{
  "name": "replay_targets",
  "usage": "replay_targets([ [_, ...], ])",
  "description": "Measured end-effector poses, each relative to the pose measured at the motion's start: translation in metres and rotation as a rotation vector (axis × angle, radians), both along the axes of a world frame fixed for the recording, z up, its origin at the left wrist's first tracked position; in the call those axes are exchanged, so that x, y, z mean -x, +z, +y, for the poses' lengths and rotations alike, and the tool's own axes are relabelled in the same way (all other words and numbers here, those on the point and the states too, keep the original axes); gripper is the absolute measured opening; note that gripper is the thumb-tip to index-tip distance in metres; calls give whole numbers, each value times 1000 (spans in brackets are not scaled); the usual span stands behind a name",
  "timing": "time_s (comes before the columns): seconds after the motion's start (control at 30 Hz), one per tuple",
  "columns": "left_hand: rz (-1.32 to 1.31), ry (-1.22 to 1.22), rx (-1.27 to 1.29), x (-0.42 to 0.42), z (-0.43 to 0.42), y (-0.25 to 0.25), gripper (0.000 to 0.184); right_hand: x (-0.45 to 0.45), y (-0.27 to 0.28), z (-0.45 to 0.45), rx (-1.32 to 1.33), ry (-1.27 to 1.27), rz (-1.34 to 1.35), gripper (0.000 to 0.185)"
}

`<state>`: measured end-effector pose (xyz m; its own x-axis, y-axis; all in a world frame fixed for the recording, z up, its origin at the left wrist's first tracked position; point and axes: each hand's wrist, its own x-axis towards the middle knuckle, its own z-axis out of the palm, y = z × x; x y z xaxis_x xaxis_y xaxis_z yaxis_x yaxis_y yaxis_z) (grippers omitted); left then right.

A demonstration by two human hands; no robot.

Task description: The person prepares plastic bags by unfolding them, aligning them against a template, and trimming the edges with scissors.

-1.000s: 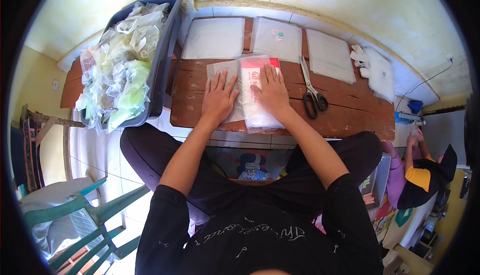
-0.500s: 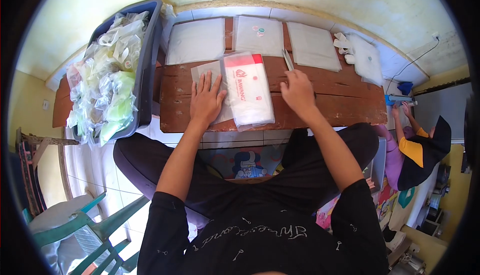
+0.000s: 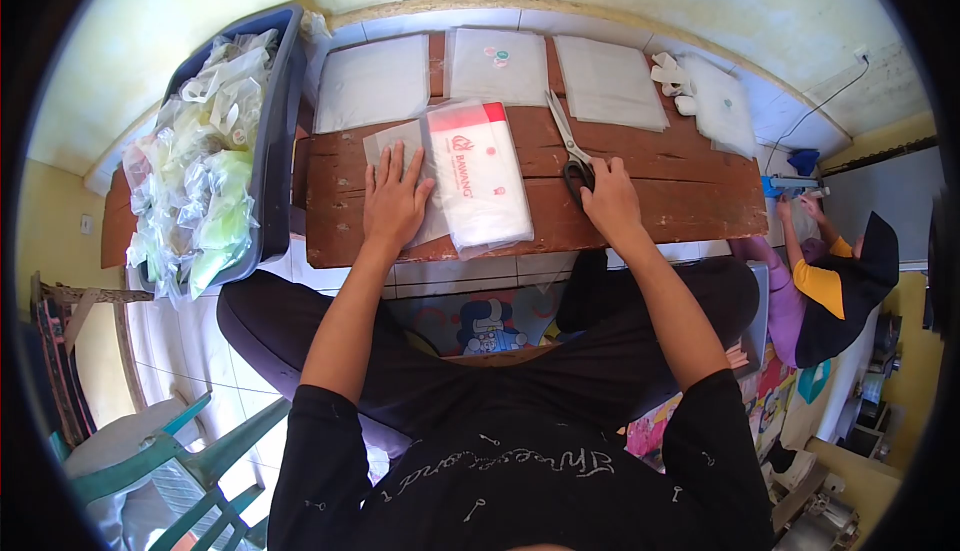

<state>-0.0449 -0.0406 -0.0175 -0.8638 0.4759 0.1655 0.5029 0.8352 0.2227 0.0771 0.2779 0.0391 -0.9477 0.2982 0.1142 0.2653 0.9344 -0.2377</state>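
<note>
Black-handled steel scissors (image 3: 573, 150) lie on the brown wooden table (image 3: 690, 191), blades pointing away, tips near the gap between two flat stacks of clear plastic (image 3: 610, 81). The right hand (image 3: 612, 196), fingers bent, covers part of the handles; whether it grips them I cannot tell. The left hand (image 3: 395, 201) lies flat, fingers slightly spread, grasping nothing, on a translucent plastic sheet (image 3: 436, 213) that its palm partly hides. Beside that hand, the white plastic packet with red print (image 3: 490, 191) reaches the table's front edge. Wood shows between packet and scissors; more tabletop stretches right of the right hand. Bulging plastic bags (image 3: 205, 151) hide the left rim of the dark blue tub (image 3: 286, 141).
</note>
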Motion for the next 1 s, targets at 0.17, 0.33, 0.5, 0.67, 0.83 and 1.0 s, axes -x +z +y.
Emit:
replay_targets([
  [0.17,9,5,12,0,0,0,56,11,-5,-1,49,-11,-26,40],
  [0.33,-4,3,-9,1,0,0,56,13,-15,3,32,36,48,39],
  [0.5,-9,-16,-87,1,-4,1,56,15,-16,7,67,61,77,38],
  [0.67,19,-5,-198,-3,1,13,58,17,-18,8,60,42,79,38],
  [0.83,-41,-188,-321,-11,35,28,58,20,-17,6,42,16,50,33],
  [1.0,-83,-205,-330,-19,66,28,58,25,-17,9,19,-7,-40,42],
])
